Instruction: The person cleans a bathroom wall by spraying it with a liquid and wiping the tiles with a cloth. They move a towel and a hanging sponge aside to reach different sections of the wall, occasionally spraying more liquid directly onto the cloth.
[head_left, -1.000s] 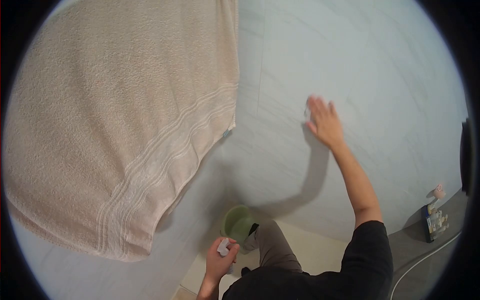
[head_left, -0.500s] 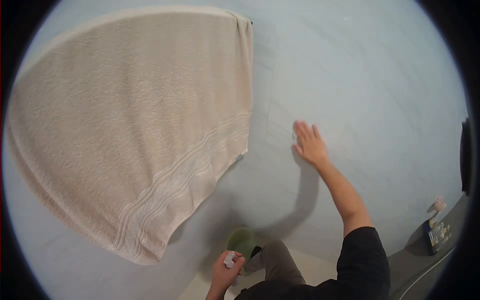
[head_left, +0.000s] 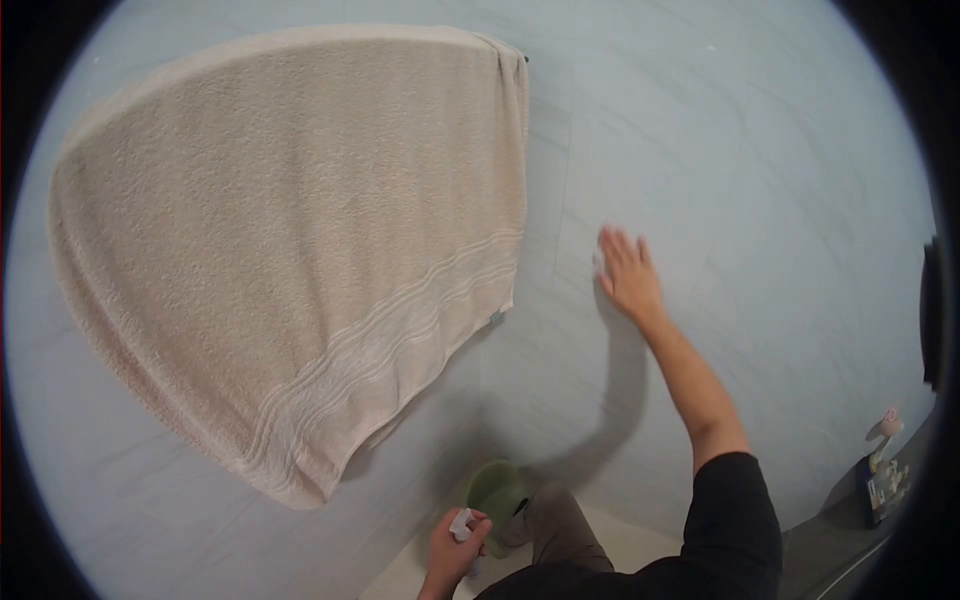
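My right hand is held flat with fingers stretched out against the pale marbled wall, to the right of the towel. A small whitish patch shows at the left edge of its fingers. Low in the view, my left hand is closed around a white object, its top sticking out above the fingers; I cannot tell what kind of thing it is. Just behind that hand stands a green bucket. A large beige towel with striped bands near its lower edge hangs at the left.
My trousered leg is beside the bucket on a light floor. At the right, a grey ledge bears a dark box and a pink item. A black object is at the far right edge.
The view has shifted slightly, so the towel and bucket appear further right. My right hand has moved a little upward along the wall; my left hand keeps its hold.
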